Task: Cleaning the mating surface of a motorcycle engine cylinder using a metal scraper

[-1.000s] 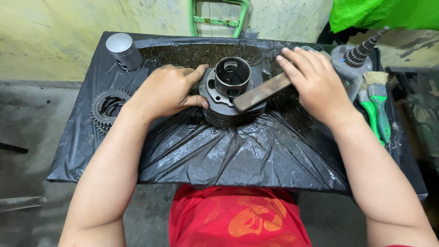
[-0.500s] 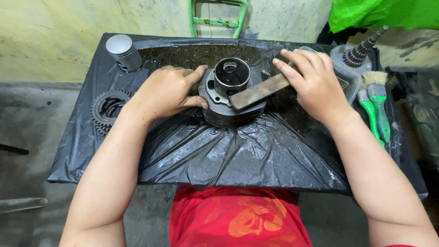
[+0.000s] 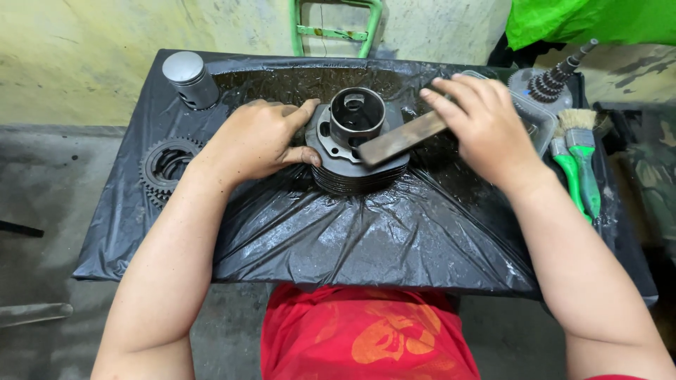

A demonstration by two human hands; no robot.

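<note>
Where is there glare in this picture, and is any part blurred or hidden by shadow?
Head view: glare lies on the wet black plastic sheet in front of the cylinder; the cylinder, left hand, right hand and flat bar are sharp; light is soft, with no hard shadows; the bore is dark inside.

Stained yellowish wall (image 3: 84,56), grey concrete floor (image 3: 42,183), plastic-draped table (image 3: 366,239).
</note>
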